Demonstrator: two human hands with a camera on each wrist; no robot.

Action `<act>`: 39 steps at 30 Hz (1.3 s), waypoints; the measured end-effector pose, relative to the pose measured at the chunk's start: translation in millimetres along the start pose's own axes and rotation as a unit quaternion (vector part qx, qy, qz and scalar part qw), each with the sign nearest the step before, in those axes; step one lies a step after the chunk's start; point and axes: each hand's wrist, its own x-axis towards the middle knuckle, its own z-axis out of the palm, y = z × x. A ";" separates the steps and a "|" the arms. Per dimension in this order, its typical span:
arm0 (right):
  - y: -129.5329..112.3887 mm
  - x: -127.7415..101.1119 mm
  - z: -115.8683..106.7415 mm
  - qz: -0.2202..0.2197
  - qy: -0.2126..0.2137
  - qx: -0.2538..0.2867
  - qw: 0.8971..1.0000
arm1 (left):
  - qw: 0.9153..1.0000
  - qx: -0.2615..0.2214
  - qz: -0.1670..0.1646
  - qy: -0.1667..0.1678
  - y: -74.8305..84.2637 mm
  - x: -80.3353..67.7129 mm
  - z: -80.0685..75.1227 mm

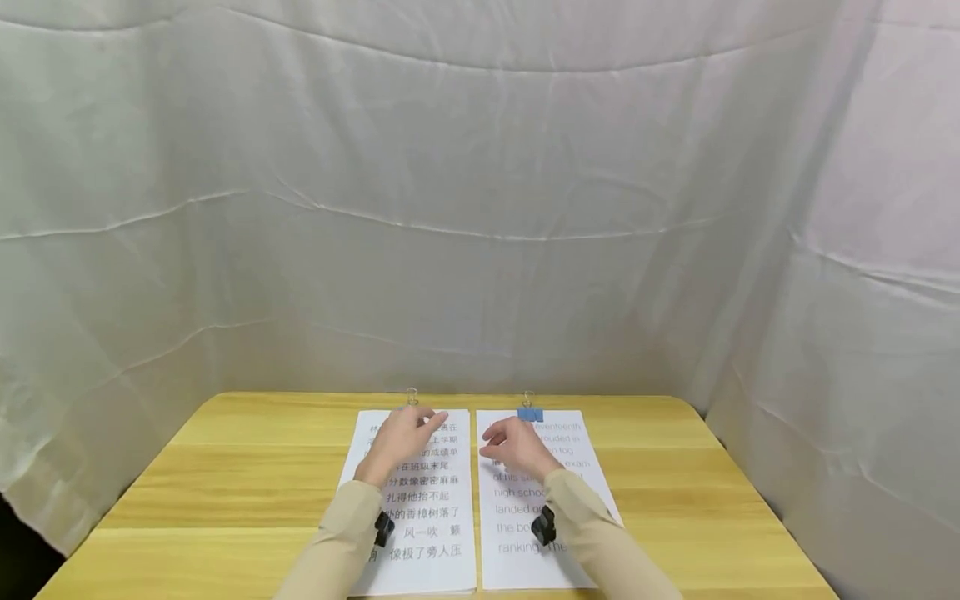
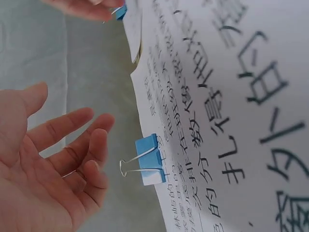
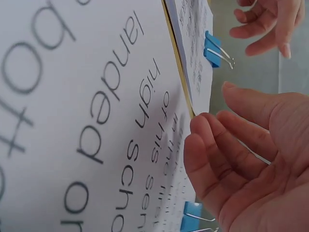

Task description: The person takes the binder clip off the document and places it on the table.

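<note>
Two stacks of printed paper lie side by side: the left stack bears large Chinese characters, the right stack English text. A blue binder clip grips the top edge of the left stack, and another blue binder clip that of the right. Over the upper part of the left stack hovers my left hand, fingers loosely bent and holding nothing, close to its clip. My right hand is above the upper part of the right stack, fingers gently curved, nothing between them; the right wrist view does not settle whether the fingertips touch paper.
Both stacks sit on a light wooden table with rounded far corners. A narrow strip of wood shows between them. Pale grey curtains hang behind the table and along both sides.
</note>
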 end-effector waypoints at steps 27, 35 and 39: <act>8.3 56.3 18.8 0.022 -0.003 0.109 0.994 | 0.987 -0.123 -0.084 0.058 -38.2 31.2 -6.9; 5.8 62.2 18.0 0.020 -0.006 0.061 0.998 | 0.980 -0.148 -0.089 0.094 -43.3 41.6 0.2; 6.9 68.0 16.0 0.027 -0.011 0.060 0.998 | 0.977 -0.170 -0.090 0.096 -48.1 46.9 0.8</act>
